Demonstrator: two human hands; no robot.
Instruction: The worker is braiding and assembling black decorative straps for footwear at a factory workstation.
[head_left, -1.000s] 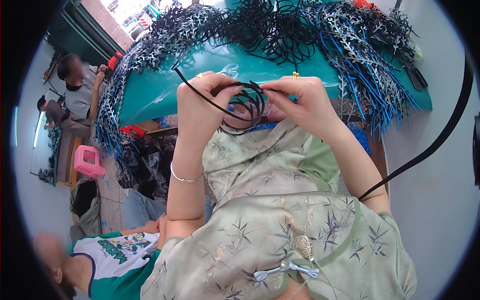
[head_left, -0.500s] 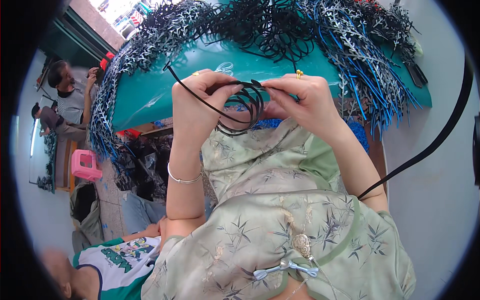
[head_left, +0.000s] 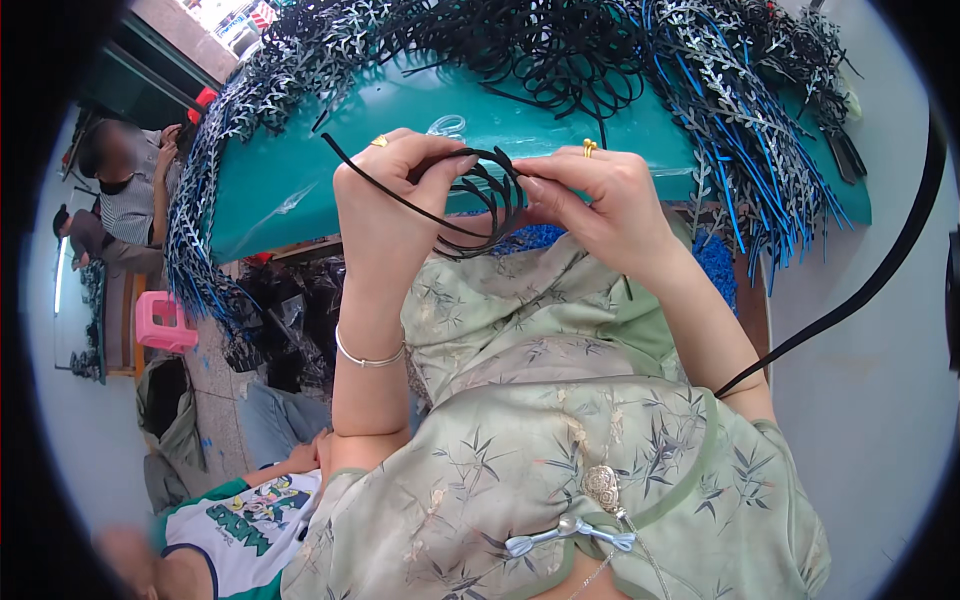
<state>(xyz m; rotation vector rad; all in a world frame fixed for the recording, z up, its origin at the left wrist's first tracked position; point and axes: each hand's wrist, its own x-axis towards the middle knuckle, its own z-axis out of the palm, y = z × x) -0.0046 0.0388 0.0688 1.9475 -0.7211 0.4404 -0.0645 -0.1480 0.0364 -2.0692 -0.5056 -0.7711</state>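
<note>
In front of my chest, my left hand (head_left: 385, 200) is closed around a coil of thin black cord (head_left: 517, 205), thumb and fingers pinching its top. Several loops hang below the pinch, and one straight end sticks out past the hand toward the upper left. My right hand (head_left: 605, 205) pinches the cord at the coil's right side with thumb and forefinger. Its other fingers curl in toward the palm and are partly hidden. Both hands are held above the near edge of the green-covered table (head_left: 270, 185).
A tangled heap of black cords (head_left: 550, 50) lies at the table's back. Silver leaf strands (head_left: 240, 120) and blue strands (head_left: 745, 180) drape over its sides. A clear loop (head_left: 447, 126) and a dark tool (head_left: 846, 155) are on the table. People sit at left, near a pink stool (head_left: 165, 320).
Both hands still hold the coil, with its loops slightly shifted. My right fingertips are a little closer to my left hand. The whole view has tilted slightly.
</note>
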